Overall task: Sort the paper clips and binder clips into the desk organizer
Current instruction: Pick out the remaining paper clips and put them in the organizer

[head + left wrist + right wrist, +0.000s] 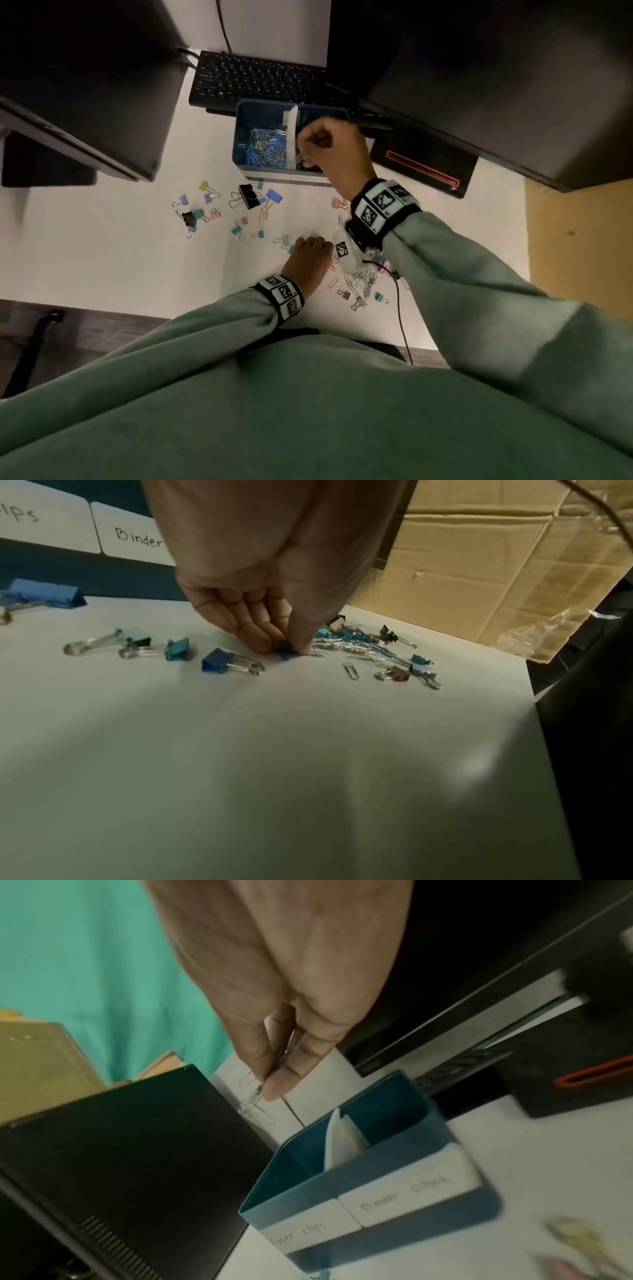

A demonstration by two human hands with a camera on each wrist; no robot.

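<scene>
Desk organizer [260, 113] on white desk [102, 246], keyboard [257, 78], cardboard box [479, 561]

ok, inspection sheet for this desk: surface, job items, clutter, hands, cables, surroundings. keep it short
Surface: white desk, bare patches between scattered clips.
Job's things: blue organizer, paper clips in its left compartment; binder clips loose on the desk; mixed pile by the left hand.
Clutter: nothing seen.
Hands: right hand pinches paper clips above the organizer; left hand pinches a small blue clip on the desk.
Cables: dark cable running off the near edge.
Surroundings: keyboard, dark monitors, cardboard box.
</scene>
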